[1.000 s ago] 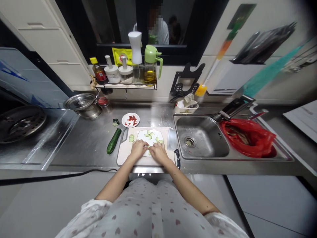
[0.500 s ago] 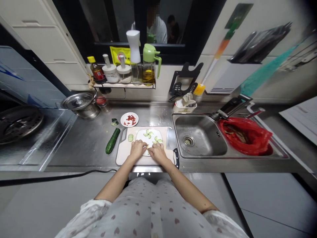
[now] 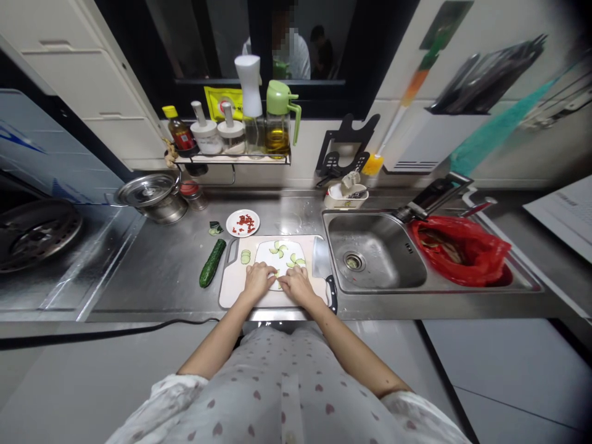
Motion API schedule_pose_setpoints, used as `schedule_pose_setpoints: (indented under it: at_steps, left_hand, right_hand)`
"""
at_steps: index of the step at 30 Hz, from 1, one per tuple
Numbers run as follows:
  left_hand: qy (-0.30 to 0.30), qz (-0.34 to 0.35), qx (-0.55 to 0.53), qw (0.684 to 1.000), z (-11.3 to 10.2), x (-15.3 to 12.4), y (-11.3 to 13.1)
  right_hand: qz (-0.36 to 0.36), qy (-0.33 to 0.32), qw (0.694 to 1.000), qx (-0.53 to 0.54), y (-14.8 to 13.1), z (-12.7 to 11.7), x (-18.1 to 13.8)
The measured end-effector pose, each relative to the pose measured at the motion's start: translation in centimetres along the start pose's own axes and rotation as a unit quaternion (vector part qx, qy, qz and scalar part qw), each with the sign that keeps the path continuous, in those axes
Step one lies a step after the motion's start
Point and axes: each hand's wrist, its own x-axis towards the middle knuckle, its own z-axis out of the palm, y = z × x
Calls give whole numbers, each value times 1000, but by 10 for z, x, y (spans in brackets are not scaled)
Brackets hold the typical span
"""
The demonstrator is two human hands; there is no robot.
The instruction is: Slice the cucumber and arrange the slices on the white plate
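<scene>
My left hand (image 3: 259, 282) and my right hand (image 3: 296, 286) meet over the near part of a white plate (image 3: 265, 251), fingertips almost touching. Both are closed in a pinch on thin cucumber slices; my fingers partly cover these. Farther up the plate, half-moon cucumber slices lie fanned in two pinwheel shapes (image 3: 278, 249). The plate rests on a cutting board (image 3: 232, 290). A small stack of round cucumber slices (image 3: 245, 256) lies on the board's left side. Along its right edge lies a kitchen knife (image 3: 320, 256) with a black handle.
Left of the board lies a cucumber (image 3: 213, 264), with dark green peel scraps (image 3: 215, 228) behind it. A small plate (image 3: 243, 223) holds red bits. On the right is a sink (image 3: 377, 253) with a red plastic bag (image 3: 462, 253). A steel pot (image 3: 155, 197) stands back left.
Both hands stay pinched over the near part of the plate, with only slight finger movement. The whole view has shifted a little.
</scene>
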Motion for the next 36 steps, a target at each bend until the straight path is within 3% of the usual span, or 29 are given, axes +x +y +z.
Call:
schedule_pose_setpoints:
  at_steps: [13, 22, 25, 29, 36]
  left_hand:
    - [0, -7, 9, 1000, 6, 0, -1]
    - [26, -19, -39, 999, 3, -4, -2]
    - [78, -56, -64, 993, 0, -8, -10]
    - [154, -154, -67, 974, -6, -12, -35]
    - [169, -243, -52, 954, -20, -13, -77]
  right_hand:
    - [-2, -6, 1000, -14, -1, -1, 0]
    - [3, 67, 998, 4, -3, 3, -6]
    - [29, 121, 992, 30, -1, 1, -9]
    - [79, 208, 973, 67, 7, -8, -19]
    - [150, 243, 957, 51, 45, -23, -52]
